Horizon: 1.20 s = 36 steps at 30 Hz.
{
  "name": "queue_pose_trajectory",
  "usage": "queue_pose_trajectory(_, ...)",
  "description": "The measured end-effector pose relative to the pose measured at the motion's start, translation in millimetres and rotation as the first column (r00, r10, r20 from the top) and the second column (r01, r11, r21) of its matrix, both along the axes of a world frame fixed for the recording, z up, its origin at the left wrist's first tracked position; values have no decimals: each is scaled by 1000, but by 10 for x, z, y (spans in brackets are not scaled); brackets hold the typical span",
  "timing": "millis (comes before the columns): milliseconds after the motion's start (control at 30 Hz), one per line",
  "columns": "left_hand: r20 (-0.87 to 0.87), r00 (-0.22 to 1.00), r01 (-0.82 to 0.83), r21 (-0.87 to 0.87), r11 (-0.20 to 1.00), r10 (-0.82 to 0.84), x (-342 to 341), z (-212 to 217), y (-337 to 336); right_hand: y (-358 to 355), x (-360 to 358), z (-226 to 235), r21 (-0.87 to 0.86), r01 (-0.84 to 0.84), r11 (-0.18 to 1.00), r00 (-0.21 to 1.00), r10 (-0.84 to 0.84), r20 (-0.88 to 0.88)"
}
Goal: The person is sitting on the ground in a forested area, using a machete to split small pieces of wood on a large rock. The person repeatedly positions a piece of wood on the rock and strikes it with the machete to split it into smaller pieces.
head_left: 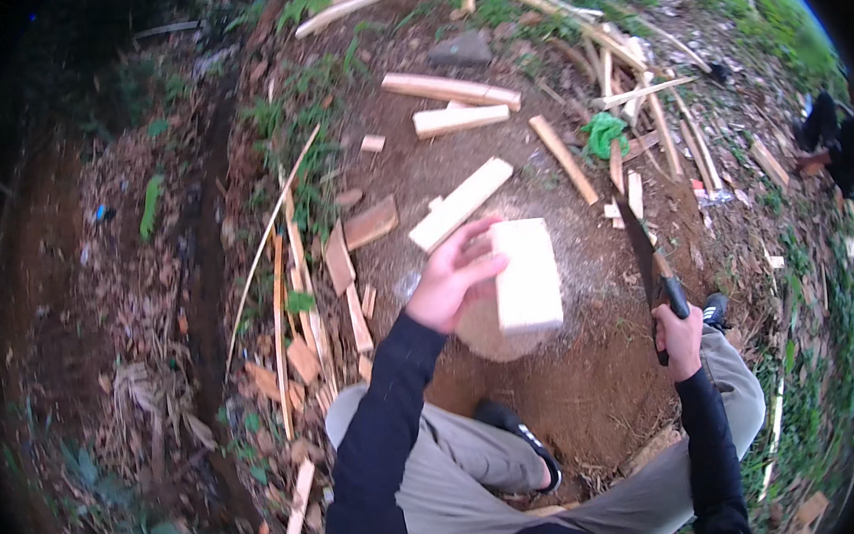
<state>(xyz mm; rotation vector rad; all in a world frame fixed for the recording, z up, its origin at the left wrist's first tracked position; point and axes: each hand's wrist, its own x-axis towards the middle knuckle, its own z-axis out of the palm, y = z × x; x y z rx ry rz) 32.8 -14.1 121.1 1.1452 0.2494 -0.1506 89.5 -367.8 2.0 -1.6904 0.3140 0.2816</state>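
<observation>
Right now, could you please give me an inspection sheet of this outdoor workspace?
Surface: bare soil with a round stump.
Job's things: pale wooden block standing on the stump; long dark blade.
Clutter: cut planks, split strips, chips, green rag.
Grips: left hand holds the block; right hand holds the blade's handle.
Cables: nothing seen.
Surroundings: grass, dry leaves, another person at right.

Black long sleeves (385, 431), grey trousers (463, 475), black shoes (521, 435).
</observation>
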Motion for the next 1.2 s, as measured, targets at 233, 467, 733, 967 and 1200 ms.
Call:
queue_pose_trajectory(233,-132,991,64,653,755,30,55,-960,282,27,-48,65,111,-35,993,999,38,-22)
queue_pose_trajectory(467,-60,997,42,947,318,46,17,-777,379,-50,-40,10,119,-38,992,999,39,-3)
queue_pose_trajectory(733,-88,983,11,902,-431,-159,-40,-296,323,-85,-33,47,135,-25,991,1000,27,-14)
queue_pose_trajectory(967,-103,950,111,994,8,-295,-28,-873,333,-38,-39,32,127,-41,991,999,45,-28)
queue_pose_trajectory(1200,5,983,14,994,104,-182,106,-1125,532,-24,-49,105,126,-64,990,997,69,-37)
